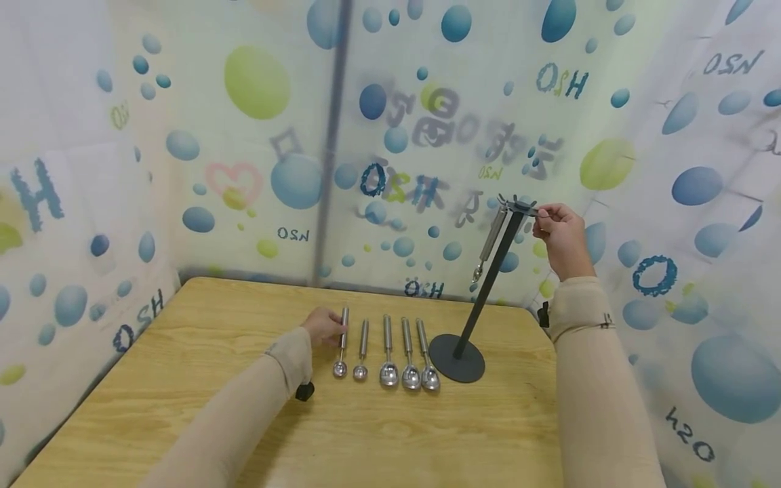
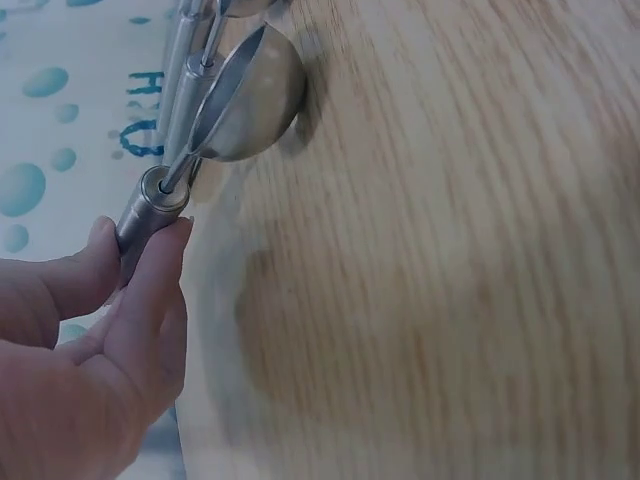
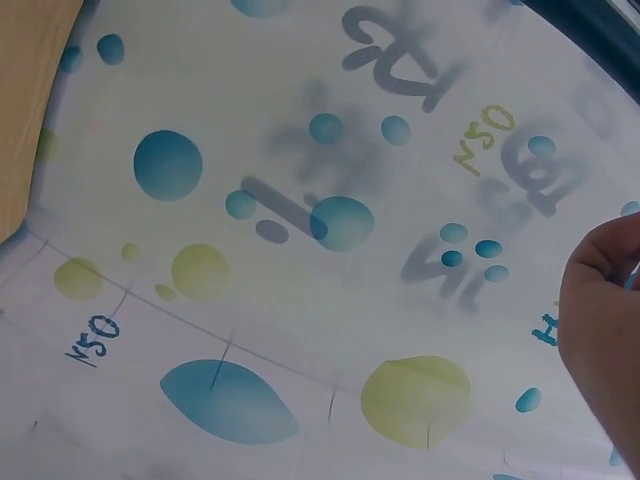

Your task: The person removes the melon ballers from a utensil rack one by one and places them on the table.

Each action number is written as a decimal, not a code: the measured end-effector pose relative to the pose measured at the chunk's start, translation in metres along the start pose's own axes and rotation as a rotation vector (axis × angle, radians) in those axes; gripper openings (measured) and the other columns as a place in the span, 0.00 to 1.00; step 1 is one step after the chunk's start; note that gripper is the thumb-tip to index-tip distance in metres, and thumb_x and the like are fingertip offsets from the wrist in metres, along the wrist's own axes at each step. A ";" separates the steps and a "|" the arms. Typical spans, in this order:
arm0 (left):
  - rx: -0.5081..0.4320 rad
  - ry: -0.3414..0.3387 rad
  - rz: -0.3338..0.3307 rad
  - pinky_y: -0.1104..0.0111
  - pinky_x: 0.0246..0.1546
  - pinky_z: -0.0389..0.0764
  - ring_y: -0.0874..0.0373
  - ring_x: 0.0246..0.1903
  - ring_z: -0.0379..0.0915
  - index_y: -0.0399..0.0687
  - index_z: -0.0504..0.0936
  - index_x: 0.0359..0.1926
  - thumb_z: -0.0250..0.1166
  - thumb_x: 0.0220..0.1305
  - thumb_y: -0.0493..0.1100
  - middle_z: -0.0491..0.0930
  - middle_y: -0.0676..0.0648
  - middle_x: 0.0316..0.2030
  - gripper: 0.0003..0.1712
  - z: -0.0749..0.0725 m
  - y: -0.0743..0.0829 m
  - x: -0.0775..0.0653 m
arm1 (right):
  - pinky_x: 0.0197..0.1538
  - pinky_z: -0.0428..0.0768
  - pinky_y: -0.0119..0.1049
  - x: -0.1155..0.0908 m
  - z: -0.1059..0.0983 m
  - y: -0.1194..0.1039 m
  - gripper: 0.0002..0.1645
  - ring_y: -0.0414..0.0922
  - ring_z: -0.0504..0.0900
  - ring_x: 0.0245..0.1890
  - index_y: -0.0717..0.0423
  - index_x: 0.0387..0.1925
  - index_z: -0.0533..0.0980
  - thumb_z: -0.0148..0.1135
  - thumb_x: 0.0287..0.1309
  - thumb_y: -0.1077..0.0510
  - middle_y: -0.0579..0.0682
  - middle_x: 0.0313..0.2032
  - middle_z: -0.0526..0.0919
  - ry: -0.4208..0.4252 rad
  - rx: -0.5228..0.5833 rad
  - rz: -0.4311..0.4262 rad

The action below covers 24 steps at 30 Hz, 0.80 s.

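Observation:
My left hand [image 1: 323,327] pinches the handle of the leftmost metal scoop [image 1: 339,369], thumb on one side and fingers on the other. In the left wrist view the round bowl of this scoop [image 2: 265,95] points away from the hand. At the top of a dark utensil stand [image 1: 491,271], my right hand [image 1: 563,240] pinches one of its hooks between thumb and fingers. A metal-handled utensil [image 1: 491,237] hangs from the stand's left side. The right wrist view catches only part of the right hand [image 3: 605,320], its fingertips cut off.
A second small round scoop [image 1: 361,371] lies beside the held one. Further right are three larger oval scoops [image 1: 388,374], in a row left of the stand's round base [image 1: 447,369]. Patterned curtains [image 1: 256,224] surround the wooden table [image 1: 427,440].

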<state>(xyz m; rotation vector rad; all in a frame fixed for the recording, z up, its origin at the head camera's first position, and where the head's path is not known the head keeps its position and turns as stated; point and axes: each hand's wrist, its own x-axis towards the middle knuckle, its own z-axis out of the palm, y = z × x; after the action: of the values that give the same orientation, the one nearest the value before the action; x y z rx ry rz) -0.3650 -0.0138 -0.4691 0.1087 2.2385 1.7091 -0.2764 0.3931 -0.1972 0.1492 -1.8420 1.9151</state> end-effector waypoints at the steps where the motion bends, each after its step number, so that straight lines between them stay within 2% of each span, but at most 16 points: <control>1: 0.003 0.006 -0.007 0.59 0.42 0.87 0.48 0.42 0.79 0.22 0.77 0.53 0.64 0.67 0.28 0.79 0.36 0.43 0.15 0.000 -0.001 0.001 | 0.37 0.79 0.27 0.000 0.000 0.000 0.06 0.41 0.74 0.27 0.56 0.35 0.78 0.58 0.71 0.64 0.47 0.26 0.78 0.001 -0.012 -0.002; 6: 0.045 0.055 -0.031 0.61 0.40 0.87 0.50 0.38 0.80 0.22 0.79 0.52 0.66 0.66 0.28 0.81 0.36 0.41 0.16 0.004 -0.002 0.004 | 0.36 0.79 0.27 0.001 0.000 0.000 0.07 0.41 0.74 0.26 0.56 0.34 0.78 0.58 0.71 0.63 0.46 0.26 0.78 0.001 -0.004 -0.006; 12: 0.267 0.138 -0.059 0.68 0.28 0.85 0.54 0.25 0.82 0.26 0.83 0.40 0.74 0.60 0.32 0.83 0.39 0.31 0.12 0.012 -0.002 0.011 | 0.36 0.79 0.28 -0.001 -0.002 0.000 0.07 0.41 0.74 0.26 0.56 0.34 0.78 0.58 0.71 0.64 0.46 0.25 0.79 0.004 -0.003 0.002; 16: 0.357 0.163 -0.060 0.69 0.24 0.84 0.53 0.23 0.83 0.27 0.82 0.35 0.76 0.58 0.33 0.82 0.39 0.27 0.12 0.015 -0.002 0.014 | 0.37 0.79 0.28 -0.002 -0.003 0.002 0.08 0.42 0.74 0.26 0.56 0.34 0.78 0.58 0.71 0.64 0.46 0.26 0.78 0.005 -0.012 0.012; 20: 0.363 0.166 -0.079 0.69 0.24 0.84 0.53 0.22 0.83 0.28 0.82 0.36 0.75 0.59 0.34 0.83 0.40 0.27 0.12 0.014 -0.002 0.015 | 0.38 0.79 0.28 0.000 -0.002 0.003 0.08 0.41 0.74 0.26 0.56 0.34 0.78 0.57 0.72 0.63 0.45 0.26 0.78 0.008 -0.033 0.008; 24: 0.324 0.150 -0.095 0.68 0.26 0.85 0.52 0.24 0.84 0.27 0.82 0.37 0.74 0.60 0.34 0.83 0.39 0.28 0.12 0.011 -0.002 0.013 | 0.38 0.79 0.28 0.002 0.001 0.002 0.07 0.42 0.74 0.27 0.56 0.35 0.77 0.57 0.72 0.63 0.46 0.26 0.78 0.006 -0.049 -0.007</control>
<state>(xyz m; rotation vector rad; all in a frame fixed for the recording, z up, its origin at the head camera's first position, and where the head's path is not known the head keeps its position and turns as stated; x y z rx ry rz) -0.3740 -0.0004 -0.4760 -0.0531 2.5706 1.3350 -0.2790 0.3929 -0.1987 0.1336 -1.8803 1.8614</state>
